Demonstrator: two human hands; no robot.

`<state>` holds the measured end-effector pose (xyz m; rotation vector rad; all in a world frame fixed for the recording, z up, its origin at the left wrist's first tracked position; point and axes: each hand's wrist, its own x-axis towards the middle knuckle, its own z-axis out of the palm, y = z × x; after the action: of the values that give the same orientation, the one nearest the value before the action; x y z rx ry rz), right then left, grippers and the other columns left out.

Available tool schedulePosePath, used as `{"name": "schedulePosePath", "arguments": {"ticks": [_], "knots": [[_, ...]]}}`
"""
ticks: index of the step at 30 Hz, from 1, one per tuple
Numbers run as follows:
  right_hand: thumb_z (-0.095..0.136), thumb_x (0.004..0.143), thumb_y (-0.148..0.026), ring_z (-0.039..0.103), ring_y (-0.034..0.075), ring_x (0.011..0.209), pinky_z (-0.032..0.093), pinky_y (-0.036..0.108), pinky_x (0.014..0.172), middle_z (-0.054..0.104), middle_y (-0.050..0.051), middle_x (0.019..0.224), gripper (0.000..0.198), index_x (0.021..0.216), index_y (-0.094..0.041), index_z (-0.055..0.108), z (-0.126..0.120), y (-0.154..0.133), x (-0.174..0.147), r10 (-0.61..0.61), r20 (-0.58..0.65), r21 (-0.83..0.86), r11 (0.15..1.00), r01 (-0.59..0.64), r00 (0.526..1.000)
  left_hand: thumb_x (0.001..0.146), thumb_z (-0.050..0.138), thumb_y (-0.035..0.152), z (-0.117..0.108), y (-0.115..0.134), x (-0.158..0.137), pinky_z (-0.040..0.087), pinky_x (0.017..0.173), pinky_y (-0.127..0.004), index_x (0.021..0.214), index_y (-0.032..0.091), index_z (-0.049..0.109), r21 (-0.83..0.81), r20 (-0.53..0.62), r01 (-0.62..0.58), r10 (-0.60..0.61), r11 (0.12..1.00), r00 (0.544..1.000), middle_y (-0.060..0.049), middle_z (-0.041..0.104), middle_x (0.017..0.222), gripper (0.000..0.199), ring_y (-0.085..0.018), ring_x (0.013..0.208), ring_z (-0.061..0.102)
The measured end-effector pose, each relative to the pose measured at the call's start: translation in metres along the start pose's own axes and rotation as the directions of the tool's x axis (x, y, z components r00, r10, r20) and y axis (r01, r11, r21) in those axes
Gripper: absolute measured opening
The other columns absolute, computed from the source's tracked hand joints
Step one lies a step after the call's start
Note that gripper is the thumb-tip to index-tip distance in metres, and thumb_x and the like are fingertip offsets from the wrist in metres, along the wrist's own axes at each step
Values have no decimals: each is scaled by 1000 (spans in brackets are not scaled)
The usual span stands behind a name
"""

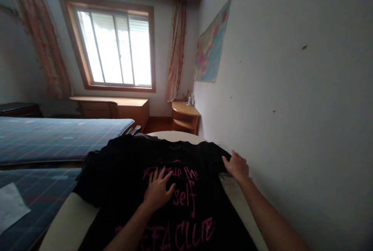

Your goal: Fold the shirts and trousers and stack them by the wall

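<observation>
A black T-shirt with pink lettering lies spread out, its collar towards the far side, over a cream round table. On the chest print rests my left hand, palm down with its fingers apart, covering part of the words. My right hand is at the end of the right-hand sleeve, thumb apart from the fingers and touching the cloth edge. The left-hand sleeve hangs loosely spread near the table's left edge. The lower end of the shirt runs out of view.
A white wall stands close on the right. To the left are beds with blue plaid mattresses, one with a white sheet of paper on it. Beyond are a wooden desk, a corner shelf and a window.
</observation>
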<state>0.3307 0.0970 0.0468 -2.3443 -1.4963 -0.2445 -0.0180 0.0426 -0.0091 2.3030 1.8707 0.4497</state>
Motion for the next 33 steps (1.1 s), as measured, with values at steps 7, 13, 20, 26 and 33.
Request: {"name": "schedulePosePath", "arguments": {"ticks": [7, 13, 20, 26, 33], "knots": [[50, 84, -16, 62, 26, 106, 47, 41, 97, 68, 12, 111, 37, 119, -17, 64, 2, 15, 5, -251, -98, 266, 926, 269, 963, 90, 51, 43, -2, 4, 2, 21, 118, -52, 141, 32, 54, -13, -8, 26, -26, 1000, 1000, -2, 40, 156, 52, -35, 147, 25], [49, 72, -4, 57, 20, 109, 44, 36, 102, 64, 5, 112, 48, 112, -24, 67, 1, -19, -32, -670, -52, 450, 646, 616, 741, 89, 52, 39, 3, 5, 4, 21, 118, -53, 141, 32, 53, 11, -7, 32, -32, 999, 999, -2, 39, 156, 52, -36, 147, 24], [68, 80, -38, 42, 33, 131, 39, 47, 104, 46, 14, 147, 72, 145, -20, 44, 12, -48, -41, -390, -14, 122, 913, 389, 921, 89, 51, 41, 1, 4, 4, 21, 118, -53, 144, 34, 50, 28, 12, 25, -25, 999, 1000, -1, 37, 158, 55, -35, 148, 23], [39, 99, -28, 62, 23, 104, 44, 34, 91, 70, 10, 113, 35, 123, -21, 63, 6, -52, -9, -238, 26, 206, 952, 228, 971, 90, 49, 46, 3, 2, 4, 19, 118, -54, 147, 35, 45, 34, 35, 6, -7, 999, 999, -2, 33, 159, 58, -36, 149, 19], [37, 93, -18, 62, 25, 108, 45, 33, 94, 67, 15, 116, 40, 124, -15, 62, -23, -12, 61, 190, -137, 477, 873, -103, 972, 91, 47, 44, 3, 2, 2, 21, 118, -51, 148, 32, 44, 39, -5, 21, -21, 999, 1000, -4, 34, 159, 58, -34, 147, 25]]}}
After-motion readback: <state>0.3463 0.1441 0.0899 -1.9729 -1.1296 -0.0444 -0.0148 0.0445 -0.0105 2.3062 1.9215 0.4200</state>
